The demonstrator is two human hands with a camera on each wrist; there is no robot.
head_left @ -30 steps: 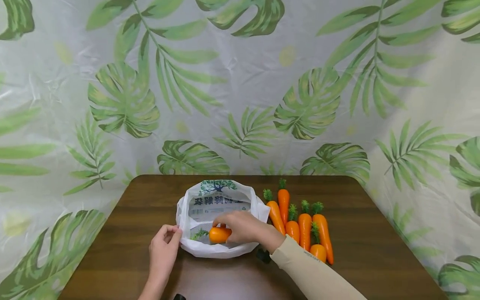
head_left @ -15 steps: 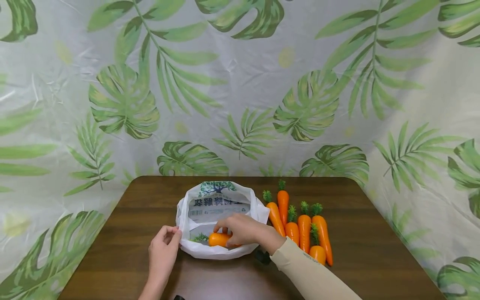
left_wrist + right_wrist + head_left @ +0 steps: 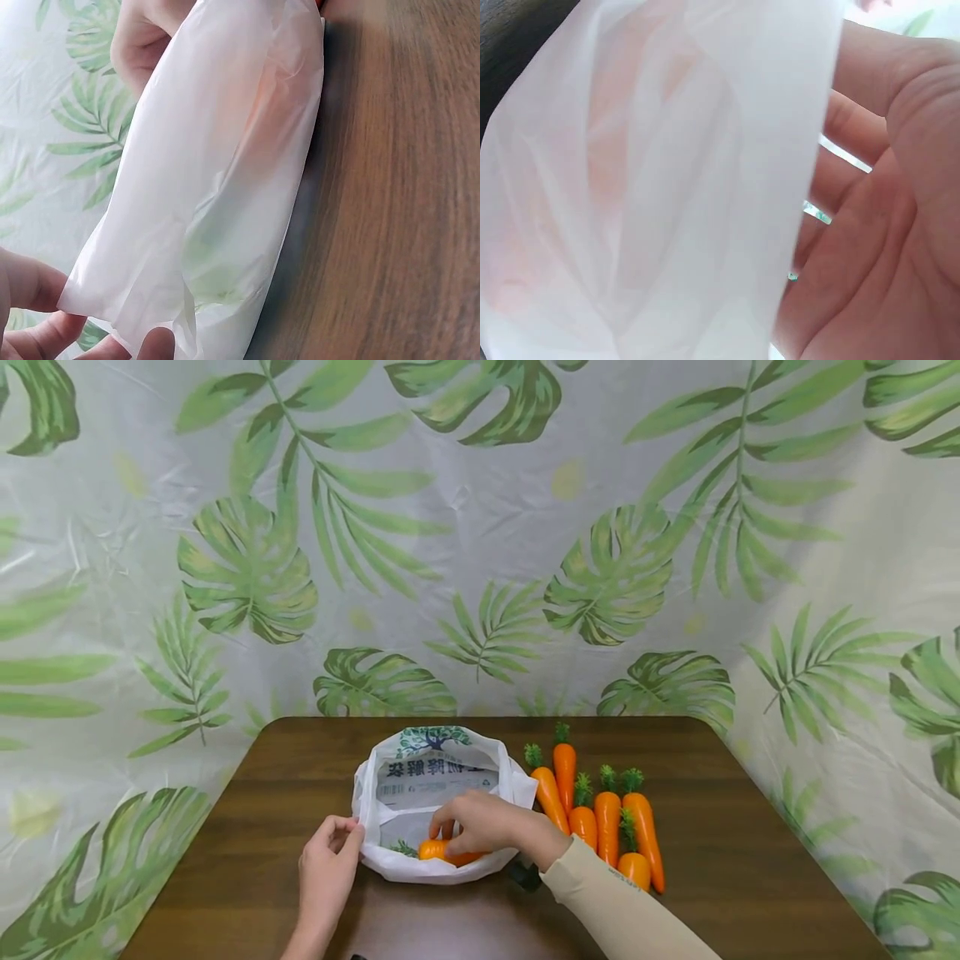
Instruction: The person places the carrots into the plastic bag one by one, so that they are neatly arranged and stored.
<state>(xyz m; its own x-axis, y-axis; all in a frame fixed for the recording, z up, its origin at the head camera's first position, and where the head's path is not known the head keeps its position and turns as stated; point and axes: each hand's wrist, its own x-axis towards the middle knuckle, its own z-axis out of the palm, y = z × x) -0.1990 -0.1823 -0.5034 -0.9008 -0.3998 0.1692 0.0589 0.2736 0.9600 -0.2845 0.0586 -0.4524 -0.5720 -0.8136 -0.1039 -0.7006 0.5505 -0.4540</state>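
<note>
A white plastic bag [image 3: 431,870] stands with its mouth open on the table. My left hand [image 3: 327,868] pinches the bag's left rim; in the left wrist view its fingers hold the thin plastic [image 3: 202,172]. Inside the bag, my right hand [image 3: 487,827] has its fingers bent over an orange carrot [image 3: 433,850] that lies low, green top to the left. In the right wrist view the bag wall [image 3: 705,180] hides the fingertips of my right hand [image 3: 877,187], and orange shows faintly through the plastic.
Several carrots with green tops, one of them upright-lying at the right [image 3: 645,835], are grouped on the brown wooden table [image 3: 712,860] right of the bag. A leaf-patterned sheet [image 3: 487,527] hangs behind the table.
The carrot and my right hand have moved lower in the bag, and more of the carrot is behind the front rim. My left hand has kept its pinch on the rim.
</note>
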